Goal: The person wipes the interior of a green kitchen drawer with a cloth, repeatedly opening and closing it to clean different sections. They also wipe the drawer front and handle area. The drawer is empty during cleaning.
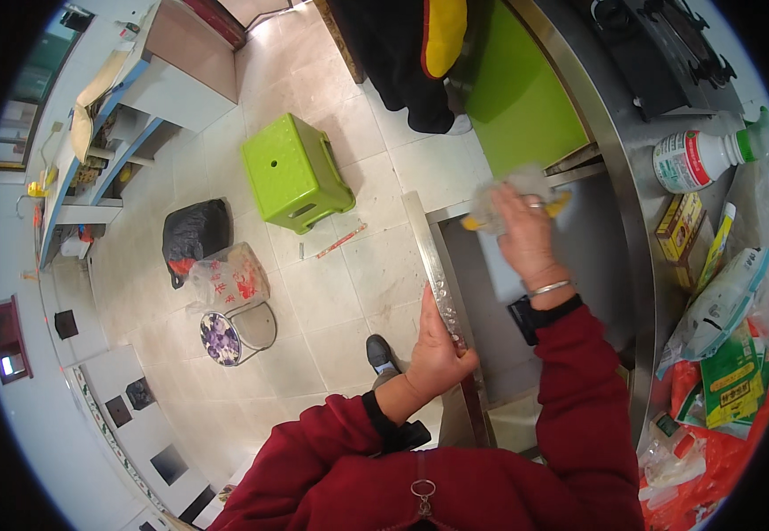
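An open metal drawer (432, 252) stands pulled out in front of me, its top front edge speckled with what look like water drops or suds. My left hand (441, 342) grips that edge, thumb over the top. Over the drawer's far inner side, my right hand (520, 232) is pressed on a pale cloth (484, 209) with yellow parts. The cloth is blurred and partly hidden under the fingers. Inside the drawer, the grey bottom (597, 245) shows beside my right wrist.
The steel counter (646, 279) on the right carries a white bottle (683, 161), a yellow box (680, 227), a wipes pack (723, 308) and a gas stove (663, 60). A green stool (291, 172), bags (197, 232) and a round stool (220, 338) stand left. A person (391, 60) is ahead.
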`<state>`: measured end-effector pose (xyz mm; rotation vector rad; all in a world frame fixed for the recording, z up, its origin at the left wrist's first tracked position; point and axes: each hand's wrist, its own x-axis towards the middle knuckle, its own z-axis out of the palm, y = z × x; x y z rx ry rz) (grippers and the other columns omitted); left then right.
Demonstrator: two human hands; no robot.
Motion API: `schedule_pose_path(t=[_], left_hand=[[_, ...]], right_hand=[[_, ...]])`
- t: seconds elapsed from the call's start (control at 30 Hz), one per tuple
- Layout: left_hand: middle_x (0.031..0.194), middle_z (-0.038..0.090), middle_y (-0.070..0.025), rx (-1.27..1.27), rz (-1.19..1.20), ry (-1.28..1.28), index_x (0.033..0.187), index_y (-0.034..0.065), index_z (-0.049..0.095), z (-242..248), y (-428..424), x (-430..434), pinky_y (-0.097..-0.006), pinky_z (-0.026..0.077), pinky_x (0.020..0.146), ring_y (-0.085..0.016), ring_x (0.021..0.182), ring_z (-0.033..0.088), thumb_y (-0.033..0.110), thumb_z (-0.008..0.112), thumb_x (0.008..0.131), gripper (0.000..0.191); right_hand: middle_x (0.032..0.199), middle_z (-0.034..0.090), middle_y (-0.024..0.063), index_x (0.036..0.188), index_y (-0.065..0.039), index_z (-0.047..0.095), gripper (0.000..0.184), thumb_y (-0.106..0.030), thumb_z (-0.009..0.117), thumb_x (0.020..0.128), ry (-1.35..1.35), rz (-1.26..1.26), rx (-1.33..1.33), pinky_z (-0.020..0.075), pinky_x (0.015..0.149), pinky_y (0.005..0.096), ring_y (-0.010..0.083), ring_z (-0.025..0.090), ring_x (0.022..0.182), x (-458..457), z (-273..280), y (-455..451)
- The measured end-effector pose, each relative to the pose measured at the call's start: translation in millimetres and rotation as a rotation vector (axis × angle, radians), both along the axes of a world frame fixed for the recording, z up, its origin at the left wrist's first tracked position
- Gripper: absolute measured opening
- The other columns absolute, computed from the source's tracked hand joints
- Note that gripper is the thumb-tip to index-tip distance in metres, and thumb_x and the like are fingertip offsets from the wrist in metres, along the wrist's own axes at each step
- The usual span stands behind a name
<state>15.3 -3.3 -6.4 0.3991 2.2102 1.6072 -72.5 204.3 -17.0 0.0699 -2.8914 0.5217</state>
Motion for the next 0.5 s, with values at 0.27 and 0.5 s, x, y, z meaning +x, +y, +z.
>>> schedule_pose_path(t=[0.27, 0.5], left_hand=[[0.138, 0.02, -0.032, -0.056, -0.035, 0.132, 0.137, -0.0129, 0.001, 2, 1, -4, -0.0376, 0.027, 0.106, -0.044, 0.129, 0.025, 0.007, 0.06, 0.062, 0.097], [0.138, 0.02, -0.0316, -0.066, -0.038, 0.099, 0.137, -0.0115, -0.001, 1, 1, -4, -0.0379, 0.025, 0.107, -0.044, 0.13, 0.025, 0.008, 0.062, 0.062, 0.1]], right_hand=[[0.115, 0.058, 0.0099, 0.113, -0.008, 0.058, 0.048, 0.005, 0.055, 0.067, -0.172, 0.35, -0.36, 0.0426, 0.089, 0.0381, 0.0326, 0.052, 0.099, 25, 13, -36], [0.108, 0.06, 0.0144, 0.114, -0.004, 0.054, 0.048, 0.006, 0.053, 0.067, 0.003, 0.288, -0.41, 0.0423, 0.089, 0.0415, 0.0346, 0.052, 0.102, 6, 18, -42]])
